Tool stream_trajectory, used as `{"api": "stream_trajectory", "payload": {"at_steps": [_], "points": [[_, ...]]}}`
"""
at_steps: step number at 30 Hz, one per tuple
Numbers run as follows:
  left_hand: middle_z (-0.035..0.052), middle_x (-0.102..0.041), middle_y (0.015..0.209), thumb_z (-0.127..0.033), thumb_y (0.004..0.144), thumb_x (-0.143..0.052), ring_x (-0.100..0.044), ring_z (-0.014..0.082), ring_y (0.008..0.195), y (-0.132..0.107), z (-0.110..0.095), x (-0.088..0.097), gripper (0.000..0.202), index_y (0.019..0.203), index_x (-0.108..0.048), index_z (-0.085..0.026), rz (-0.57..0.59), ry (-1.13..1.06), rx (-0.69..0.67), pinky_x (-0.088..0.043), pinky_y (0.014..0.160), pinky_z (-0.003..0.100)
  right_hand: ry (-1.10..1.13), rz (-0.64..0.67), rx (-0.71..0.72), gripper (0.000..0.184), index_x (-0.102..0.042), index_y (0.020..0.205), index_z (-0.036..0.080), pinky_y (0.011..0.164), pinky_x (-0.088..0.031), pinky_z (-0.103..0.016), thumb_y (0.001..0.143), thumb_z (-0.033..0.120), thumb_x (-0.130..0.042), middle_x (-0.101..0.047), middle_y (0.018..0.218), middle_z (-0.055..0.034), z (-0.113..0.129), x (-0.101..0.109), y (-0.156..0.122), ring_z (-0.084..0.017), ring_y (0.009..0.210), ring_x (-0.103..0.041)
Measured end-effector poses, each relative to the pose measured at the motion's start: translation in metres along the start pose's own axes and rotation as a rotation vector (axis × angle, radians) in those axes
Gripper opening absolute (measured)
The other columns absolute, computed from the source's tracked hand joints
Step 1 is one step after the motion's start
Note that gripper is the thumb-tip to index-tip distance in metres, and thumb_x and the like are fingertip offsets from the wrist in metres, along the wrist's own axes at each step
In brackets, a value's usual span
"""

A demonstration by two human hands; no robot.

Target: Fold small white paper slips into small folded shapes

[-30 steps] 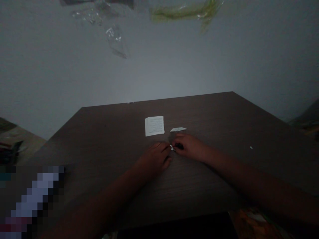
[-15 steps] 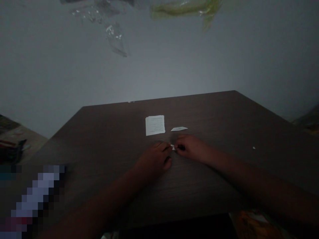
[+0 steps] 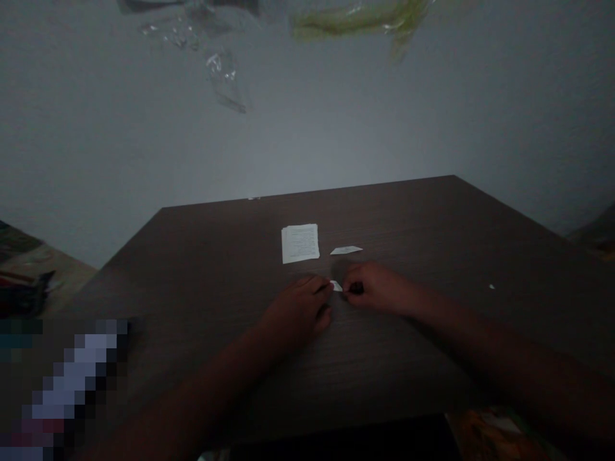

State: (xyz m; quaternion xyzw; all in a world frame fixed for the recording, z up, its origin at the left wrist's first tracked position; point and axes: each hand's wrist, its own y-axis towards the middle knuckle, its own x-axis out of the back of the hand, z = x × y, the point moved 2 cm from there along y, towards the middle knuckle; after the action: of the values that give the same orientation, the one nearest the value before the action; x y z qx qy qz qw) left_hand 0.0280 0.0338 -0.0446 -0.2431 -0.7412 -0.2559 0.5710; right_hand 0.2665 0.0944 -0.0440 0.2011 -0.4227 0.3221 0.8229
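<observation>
L hand (image 3: pixel 298 308) & R hand (image 3: pixel 375 291) pinch tiny paper scrap (image 3: pixel 336 285) on worktop (image 3: pixel 432 218); prob. best w/ fingertips close, pressure even.

Table (image 3: pixel 202 275) bare wide left and right. No gap between left hand (image 3: pixel 298 310) and right hand (image 3: pixel 377 289): both meet on a paper scrap (image 3: pixel 336 285). Just beyond lie a printed sheet (image 3: pixel 300 243) and paper sliver (image 3: pixel 346 250), flat. Speck (image 3: pixel 491 286) far right, probably paper. Wall (image 3: pixel 307 141) closes the far edge.
</observation>
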Motion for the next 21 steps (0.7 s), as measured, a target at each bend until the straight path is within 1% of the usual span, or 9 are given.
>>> {"api": "stream_trajectory", "payload": {"at_steps": [2,4,9,13,16,21], "points": [[0.0173,-0.083,0.159,-0.020,0.114,-0.078,-0.081,0.0378,0.147,0.000,-0.001,0.002,0.046,0.160,-0.078,-0.018,0.006,0.003,0.002,-0.070,0.128,0.057,0.008,-0.052,0.011,0.021,-0.086,0.093,0.023,0.085,-0.050,-0.033,0.099,0.004,-0.080,-0.081,0.092,-0.0024,-0.003,0.001,0.003,-0.022,0.090,-0.073],[0.0176,-0.084,0.158,-0.019,0.114,-0.078,-0.082,0.0387,0.146,0.001,-0.002,0.004,0.045,0.159,-0.079,-0.018,0.008,-0.005,0.002,-0.070,0.128,0.057,0.005,-0.077,0.027,0.022,-0.085,0.093,0.022,0.086,-0.050,-0.033,0.099,0.002,-0.079,-0.079,0.092,-0.0022,-0.005,0.000,0.006,-0.022,0.091,-0.072],[0.0202,-0.084,0.158,-0.018,0.114,-0.074,-0.081,0.0398,0.146,0.002,-0.005,0.005,0.046,0.160,-0.079,-0.013,0.027,-0.001,0.009,-0.068,0.129,0.057,-0.030,-0.080,0.034,0.022,-0.080,0.092,0.021,0.086,-0.049,-0.032,0.102,0.002,-0.076,-0.078,0.098,-0.0040,-0.005,-0.009,0.012,-0.021,0.092,-0.071],[0.0195,-0.083,0.158,-0.020,0.114,-0.075,-0.081,0.0393,0.146,0.003,-0.005,0.004,0.048,0.162,-0.076,-0.013,0.039,-0.010,0.016,-0.068,0.129,0.057,-0.075,-0.087,0.017,0.022,-0.077,0.089,0.021,0.085,-0.047,-0.033,0.103,0.004,-0.076,-0.076,0.098,-0.0041,-0.003,-0.011,0.015,-0.021,0.091,-0.070],[0.0208,-0.082,0.160,-0.020,0.116,-0.074,-0.080,0.0394,0.148,0.003,-0.006,0.005,0.047,0.163,-0.076,-0.012,0.037,-0.007,0.022,-0.068,0.130,0.056,-0.099,-0.089,0.005,0.023,-0.076,0.087,0.022,0.084,-0.048,-0.033,0.103,0.005,-0.077,-0.076,0.098,-0.0047,-0.002,-0.011,0.016,-0.022,0.091,-0.070],[0.0175,-0.083,0.159,-0.023,0.116,-0.075,-0.082,0.0384,0.145,0.003,-0.005,0.003,0.044,0.160,-0.079,-0.018,0.022,0.004,0.026,-0.070,0.127,0.055,-0.123,-0.077,0.007,0.024,-0.075,0.086,0.022,0.083,-0.048,-0.034,0.102,0.005,-0.078,-0.077,0.096,-0.0052,0.001,-0.010,0.015,-0.022,0.089,-0.070]]}}
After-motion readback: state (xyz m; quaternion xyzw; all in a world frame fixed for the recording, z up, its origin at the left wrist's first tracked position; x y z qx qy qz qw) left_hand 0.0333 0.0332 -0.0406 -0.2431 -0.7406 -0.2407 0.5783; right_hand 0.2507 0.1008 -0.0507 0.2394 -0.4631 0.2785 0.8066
